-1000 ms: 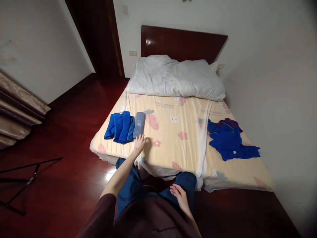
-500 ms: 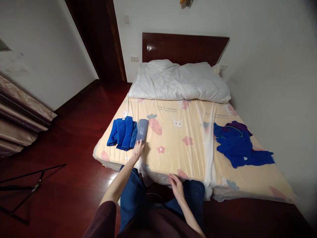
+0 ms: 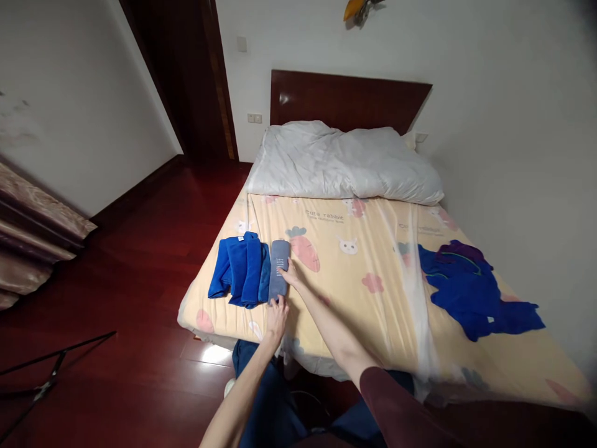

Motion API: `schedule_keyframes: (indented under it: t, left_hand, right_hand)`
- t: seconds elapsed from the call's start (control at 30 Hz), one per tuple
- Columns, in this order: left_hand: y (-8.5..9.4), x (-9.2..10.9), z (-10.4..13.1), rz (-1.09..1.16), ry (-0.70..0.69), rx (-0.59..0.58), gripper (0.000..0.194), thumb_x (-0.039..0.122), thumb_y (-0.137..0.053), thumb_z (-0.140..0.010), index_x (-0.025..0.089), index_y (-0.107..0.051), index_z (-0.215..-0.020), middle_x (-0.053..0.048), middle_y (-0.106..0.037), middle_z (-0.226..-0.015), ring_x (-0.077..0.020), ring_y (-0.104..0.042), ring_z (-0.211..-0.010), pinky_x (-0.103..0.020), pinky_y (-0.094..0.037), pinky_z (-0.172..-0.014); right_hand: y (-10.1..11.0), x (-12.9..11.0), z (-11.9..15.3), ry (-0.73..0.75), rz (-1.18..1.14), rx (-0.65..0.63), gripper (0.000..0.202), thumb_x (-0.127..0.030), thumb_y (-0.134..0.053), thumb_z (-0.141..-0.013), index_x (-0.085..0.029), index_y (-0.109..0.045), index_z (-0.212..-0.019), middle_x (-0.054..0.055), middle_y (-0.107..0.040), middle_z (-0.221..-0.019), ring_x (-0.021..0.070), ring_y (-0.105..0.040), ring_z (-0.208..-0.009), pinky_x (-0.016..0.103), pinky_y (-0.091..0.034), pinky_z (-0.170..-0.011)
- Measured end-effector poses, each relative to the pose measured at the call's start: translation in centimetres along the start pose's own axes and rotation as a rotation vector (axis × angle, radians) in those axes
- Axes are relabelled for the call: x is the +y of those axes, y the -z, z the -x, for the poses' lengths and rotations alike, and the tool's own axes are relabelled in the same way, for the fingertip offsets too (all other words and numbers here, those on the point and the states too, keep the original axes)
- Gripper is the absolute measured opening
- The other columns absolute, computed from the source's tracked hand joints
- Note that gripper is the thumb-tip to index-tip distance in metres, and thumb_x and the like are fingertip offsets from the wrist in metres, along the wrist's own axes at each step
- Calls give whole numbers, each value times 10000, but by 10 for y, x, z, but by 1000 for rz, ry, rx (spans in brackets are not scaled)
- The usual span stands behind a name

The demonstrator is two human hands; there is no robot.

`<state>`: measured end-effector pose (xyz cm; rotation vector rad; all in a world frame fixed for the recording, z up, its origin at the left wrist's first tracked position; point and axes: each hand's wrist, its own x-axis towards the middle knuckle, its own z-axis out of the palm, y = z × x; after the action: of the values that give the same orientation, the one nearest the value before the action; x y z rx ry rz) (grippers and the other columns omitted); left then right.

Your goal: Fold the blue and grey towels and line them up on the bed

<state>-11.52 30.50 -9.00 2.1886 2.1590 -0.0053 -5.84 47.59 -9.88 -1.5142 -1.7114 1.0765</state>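
A grey-blue folded garment [image 3: 278, 255] with white lettering lies as a narrow strip on the bed. My left hand [image 3: 277, 314] has its fingers closed on the strip's near end. From the right, my right hand [image 3: 291, 274] grips the long edge, thumb on top near the lettering; the fingertips underneath are partly hidden. Directly left of the strip is a row of folded blue clothes [image 3: 240, 270], laid side by side with a small white tag showing. Across the bed, a loose heap of blue clothes [image 3: 471, 298] lies crumpled, with a purple piece [image 3: 461, 254] at its far side.
The bed has a yellow sheet [image 3: 345, 280] printed with carrots and rabbits. A white quilt [image 3: 345, 165] is bunched against the dark headboard [image 3: 345, 99]. Black stand legs [image 3: 56, 367] rest on the red floor [image 3: 140, 267] at left, near a curtain [image 3: 37, 230].
My right hand has moved from the bed's front edge up and left onto the grey-blue garment. My left hand stays at its near end. The view has shifted slightly.
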Motion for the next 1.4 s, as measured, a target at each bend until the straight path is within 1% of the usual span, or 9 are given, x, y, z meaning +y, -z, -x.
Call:
schedule_keyframes:
  t: [0.13,0.27,0.67,0.8,0.97,1.1,1.2,1.3,1.4]
  left_hand:
    - [0,-9,2,37,56,9,558,43,-456,-886,189,-559,-1415,-198,-612,-1310,-245,-667,-909,-345,-548,-691]
    - [0,-26,3,73,-49,97,471,108,-474,-920,217,-600,-1361,-157,-657,-1185,-313,-577,-1153,-420,-526,-842]
    - [-1,-74,6,90,-147,68,344,125,-476,-945,218,-674,-1210,-117,-658,-1178,-284,-559,-1060,-440,-451,-876]
    - [-3,-75,9,43,-118,73,392,136,-435,-961,225,-648,-1278,-115,-667,-1190,-292,-565,-1079,-446,-461,-874]
    - [-11,-62,20,88,-61,93,515,91,-439,-925,222,-581,-1403,-137,-631,-1340,-311,-571,-1200,-469,-480,-956]
    - [-19,-32,60,189,14,227,589,52,-458,-880,186,-543,-1448,-140,-484,-1532,-316,-430,-1430,-492,-386,-1153]
    - [-32,0,116,355,-22,300,462,92,-424,-925,157,-632,-1331,-126,-629,-1385,-290,-517,-1370,-530,-395,-1167]
    - [-56,31,181,596,-36,235,363,230,-392,-990,178,-745,-1055,-124,-759,-1074,-259,-709,-1082,-429,-570,-979]
    - [-79,44,224,854,-66,122,385,361,-408,-990,195,-753,-1026,-97,-772,-866,-203,-750,-738,-257,-608,-678]
  right_hand:
    - [-16,2,-22,-97,31,-18,756,-272,-730,-764,-152,-467,-1462,173,-523,-1497,299,-507,-1383,457,-379,-1170]
    - [-33,11,-28,-12,-32,23,764,-305,-699,-804,-136,-421,-1494,162,-500,-1521,263,-496,-1396,420,-394,-1164]
    - [-77,0,-25,126,-158,-130,717,-336,-604,-918,-164,-343,-1563,115,-523,-1513,221,-545,-1344,354,-428,-1134]
    - [-80,-6,-25,16,-82,-222,712,-361,-571,-955,-185,-294,-1587,115,-545,-1493,237,-607,-1273,382,-466,-1097]
    - [-59,-15,-15,43,-24,-224,658,-314,-597,-941,-205,-384,-1554,91,-449,-1573,273,-459,-1429,417,-376,-1188]
    - [-18,6,52,234,-88,-207,541,-322,-602,-921,-243,-543,-1454,54,-449,-1575,262,-385,-1479,439,-323,-1228]
    - [25,57,148,257,-179,-158,399,-351,-538,-944,-253,-666,-1309,70,-610,-1426,252,-525,-1370,461,-392,-1182]
    - [74,128,260,67,-244,1,309,-335,-487,-943,-227,-756,-1050,100,-759,-1091,252,-706,-1048,420,-547,-961]
    - [124,185,349,-135,-247,261,271,-304,-508,-865,-218,-694,-687,64,-716,-700,228,-685,-686,341,-546,-677]
